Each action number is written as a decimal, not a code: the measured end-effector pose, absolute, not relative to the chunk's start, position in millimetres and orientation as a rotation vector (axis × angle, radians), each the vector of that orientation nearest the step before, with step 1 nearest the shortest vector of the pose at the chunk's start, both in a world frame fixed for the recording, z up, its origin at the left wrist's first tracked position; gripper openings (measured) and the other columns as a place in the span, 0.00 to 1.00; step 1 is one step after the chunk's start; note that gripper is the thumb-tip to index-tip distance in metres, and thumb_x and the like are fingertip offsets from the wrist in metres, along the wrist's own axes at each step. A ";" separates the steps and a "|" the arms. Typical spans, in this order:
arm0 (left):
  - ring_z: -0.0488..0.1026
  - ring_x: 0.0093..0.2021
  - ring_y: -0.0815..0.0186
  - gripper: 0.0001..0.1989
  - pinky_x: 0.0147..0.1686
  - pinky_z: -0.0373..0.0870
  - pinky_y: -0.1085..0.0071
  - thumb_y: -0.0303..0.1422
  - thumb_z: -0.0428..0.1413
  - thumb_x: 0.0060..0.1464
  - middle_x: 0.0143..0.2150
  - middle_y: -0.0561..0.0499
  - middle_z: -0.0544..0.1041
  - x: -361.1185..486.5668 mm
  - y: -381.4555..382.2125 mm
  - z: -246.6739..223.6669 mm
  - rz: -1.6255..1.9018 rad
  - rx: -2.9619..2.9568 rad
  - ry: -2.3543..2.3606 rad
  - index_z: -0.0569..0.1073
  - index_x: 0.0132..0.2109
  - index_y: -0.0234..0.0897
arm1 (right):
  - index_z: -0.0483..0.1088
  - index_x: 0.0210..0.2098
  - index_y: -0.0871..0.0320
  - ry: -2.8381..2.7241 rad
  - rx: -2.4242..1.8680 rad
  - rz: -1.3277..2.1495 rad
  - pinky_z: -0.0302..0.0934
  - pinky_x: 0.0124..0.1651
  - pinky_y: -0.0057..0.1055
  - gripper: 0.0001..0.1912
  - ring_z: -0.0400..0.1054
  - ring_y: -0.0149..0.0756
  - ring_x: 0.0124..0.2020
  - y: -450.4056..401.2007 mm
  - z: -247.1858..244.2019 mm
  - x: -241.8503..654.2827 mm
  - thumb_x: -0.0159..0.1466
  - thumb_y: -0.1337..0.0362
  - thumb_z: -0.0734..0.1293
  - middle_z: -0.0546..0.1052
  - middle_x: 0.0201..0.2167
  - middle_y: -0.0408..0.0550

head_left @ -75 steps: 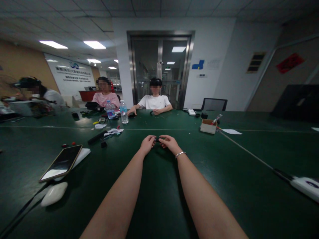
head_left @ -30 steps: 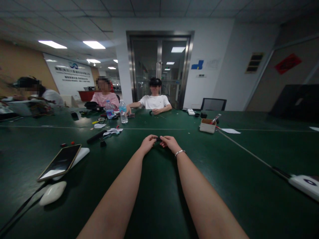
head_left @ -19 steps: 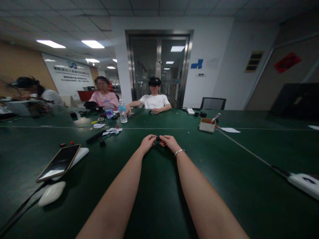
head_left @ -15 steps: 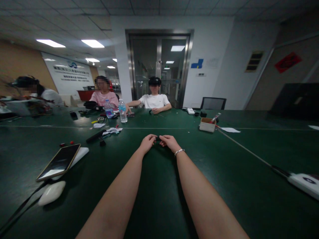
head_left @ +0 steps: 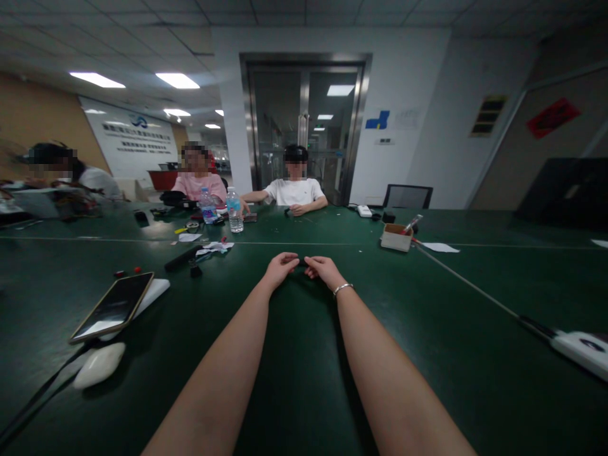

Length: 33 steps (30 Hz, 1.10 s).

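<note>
Both forearms reach forward over the dark green table (head_left: 304,354). My left hand (head_left: 282,269) and my right hand (head_left: 323,271) face each other at the middle, fingertips a small gap apart. Between them is a small dark object (head_left: 302,262), hard to make out against the table. The fingers of each hand are pinched together at its two ends. A silver bracelet (head_left: 342,289) circles my right wrist.
To the left lie a phone (head_left: 114,307), a white rounded object (head_left: 99,366) and a black bar (head_left: 183,258). Two bottles (head_left: 235,210) stand farther back. A small box (head_left: 396,238) and a white power strip (head_left: 582,349) are right. Three people sit beyond.
The fingers of my left hand have shifted slightly, with the thumb and index finger now stretched more toward my right hand. Less of the dark object shows between the hands.
</note>
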<state>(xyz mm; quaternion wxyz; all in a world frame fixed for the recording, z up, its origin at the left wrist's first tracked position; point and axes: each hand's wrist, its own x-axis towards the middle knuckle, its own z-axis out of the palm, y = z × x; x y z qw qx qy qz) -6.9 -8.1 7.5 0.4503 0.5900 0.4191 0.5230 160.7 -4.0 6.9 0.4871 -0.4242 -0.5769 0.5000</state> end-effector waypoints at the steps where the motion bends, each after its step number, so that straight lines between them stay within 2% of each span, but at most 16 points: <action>1: 0.73 0.36 0.66 0.17 0.35 0.70 0.69 0.37 0.62 0.45 0.37 0.44 0.75 -6.4 -7.8 7.4 1.290 1.440 1.043 0.73 0.41 0.32 | 0.70 0.24 0.63 -1.403 -1.034 1.217 0.61 0.21 0.21 0.15 0.65 0.25 0.16 -4.1 7.0 160.8 0.56 0.57 0.70 0.74 0.17 0.45; 5: 0.73 0.33 0.67 0.17 0.34 0.70 0.69 0.36 0.63 0.44 0.35 0.45 0.76 -6.0 -6.7 5.9 1.283 1.445 1.044 0.74 0.40 0.31 | 0.71 0.25 0.63 -1.404 -1.039 1.219 0.61 0.21 0.20 0.14 0.65 0.24 0.16 -4.6 7.7 160.4 0.56 0.58 0.70 0.74 0.17 0.45; 12: 0.74 0.37 0.64 0.22 0.40 0.70 0.66 0.35 0.67 0.36 0.35 0.46 0.77 -10.3 -6.4 4.4 1.338 1.413 0.975 0.75 0.41 0.32 | 0.71 0.29 0.64 -1.404 -1.039 1.241 0.61 0.21 0.19 0.09 0.65 0.24 0.17 -5.1 8.3 160.2 0.59 0.63 0.67 0.72 0.17 0.44; 15: 0.74 0.36 0.64 0.23 0.40 0.69 0.65 0.36 0.67 0.35 0.34 0.46 0.78 -10.8 -5.4 3.8 1.329 1.383 0.966 0.75 0.41 0.32 | 0.71 0.34 0.63 -1.425 -1.026 1.217 0.62 0.22 0.19 0.06 0.65 0.22 0.17 -7.9 9.8 161.8 0.57 0.67 0.67 0.73 0.22 0.43; 19: 0.74 0.32 0.66 0.23 0.37 0.69 0.67 0.36 0.67 0.35 0.31 0.48 0.77 -10.7 -4.7 3.5 1.347 1.347 0.959 0.74 0.41 0.31 | 0.64 0.51 0.53 -1.455 -0.984 1.173 0.65 0.23 0.20 0.29 0.68 0.22 0.20 -11.6 13.6 162.3 0.50 0.71 0.71 0.73 0.34 0.42; 21: 0.74 0.32 0.66 0.23 0.37 0.69 0.67 0.35 0.67 0.35 0.30 0.48 0.76 -10.7 -5.2 4.0 1.343 1.343 0.947 0.74 0.41 0.31 | 0.63 0.52 0.55 -1.456 -1.041 1.175 0.64 0.22 0.20 0.28 0.68 0.23 0.20 -11.7 15.0 161.1 0.53 0.66 0.71 0.73 0.30 0.43; 23: 0.74 0.32 0.66 0.22 0.38 0.69 0.67 0.35 0.67 0.35 0.30 0.48 0.77 -10.6 -5.9 4.4 1.330 1.345 0.936 0.74 0.40 0.31 | 0.66 0.48 0.62 -1.472 -1.102 1.182 0.62 0.19 0.19 0.19 0.65 0.24 0.17 -10.9 15.4 160.3 0.59 0.60 0.67 0.72 0.24 0.44; 25: 0.74 0.33 0.66 0.22 0.38 0.69 0.67 0.35 0.67 0.35 0.30 0.48 0.77 -10.7 -6.0 4.5 1.330 1.346 0.934 0.74 0.40 0.31 | 0.67 0.46 0.63 -1.499 -1.093 1.185 0.60 0.18 0.19 0.15 0.64 0.23 0.16 -9.8 14.9 160.8 0.61 0.61 0.64 0.73 0.23 0.45; 26: 0.74 0.32 0.67 0.22 0.38 0.69 0.67 0.35 0.67 0.35 0.30 0.49 0.77 -10.9 -5.7 4.3 1.336 1.342 0.936 0.74 0.39 0.31 | 0.66 0.48 0.61 -1.508 -1.060 1.185 0.60 0.18 0.18 0.17 0.65 0.22 0.16 -9.4 14.4 161.6 0.59 0.64 0.66 0.74 0.27 0.46; 28: 0.73 0.31 0.67 0.22 0.37 0.69 0.68 0.35 0.67 0.35 0.30 0.49 0.77 -11.3 -4.7 3.6 1.347 1.331 0.936 0.74 0.39 0.31 | 0.61 0.53 0.54 -1.505 -0.988 1.189 0.63 0.20 0.19 0.28 0.68 0.22 0.19 -8.6 13.3 163.3 0.54 0.70 0.69 0.74 0.36 0.45; 30: 0.74 0.31 0.67 0.22 0.37 0.69 0.68 0.35 0.67 0.35 0.30 0.48 0.77 -11.7 -3.6 2.8 1.344 1.330 0.932 0.74 0.40 0.32 | 0.59 0.55 0.52 -1.488 -0.974 1.208 0.65 0.22 0.20 0.33 0.70 0.23 0.22 -7.6 12.3 163.9 0.52 0.70 0.71 0.74 0.39 0.45; 33: 0.74 0.33 0.66 0.22 0.38 0.69 0.67 0.35 0.67 0.35 0.31 0.48 0.77 -12.1 -2.7 1.9 1.325 1.358 0.932 0.74 0.40 0.32 | 0.65 0.48 0.60 -1.479 -1.055 1.224 0.63 0.20 0.19 0.19 0.67 0.24 0.19 -6.0 11.7 162.8 0.59 0.62 0.67 0.74 0.28 0.46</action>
